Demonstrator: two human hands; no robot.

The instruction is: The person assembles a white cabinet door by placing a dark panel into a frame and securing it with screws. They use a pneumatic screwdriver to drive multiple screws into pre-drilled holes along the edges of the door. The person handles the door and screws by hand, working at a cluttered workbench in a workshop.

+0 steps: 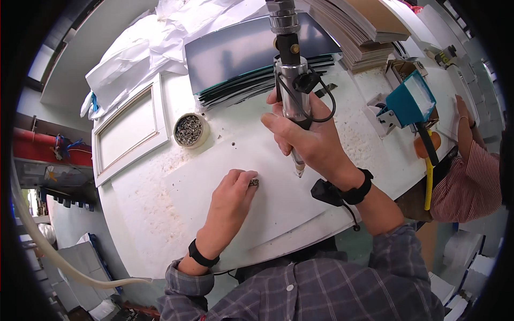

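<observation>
My right hand point(316, 136) is closed around an upright silver-and-black power screwdriver point(293, 91). Its tip points down just over a white board point(214, 198); whether they touch I cannot tell. To the left, my left hand point(231, 197) is closed above the same board, with a few small metal fasteners point(254, 182) showing between thumb and fingertips. One loose fastener point(233, 143) lies farther back. Beyond my left hand stands a round tub point(204, 131) holding many more small metal fasteners.
A white frame point(128, 132) lies at the left. Dark glossy panels point(230, 56) are stacked at the back, beside crumpled white sheeting point(144, 48) and brown boards point(369, 27). At the right are a teal holder point(409, 99), a yellow-handled tool point(429, 184) and another person's hand point(465, 113).
</observation>
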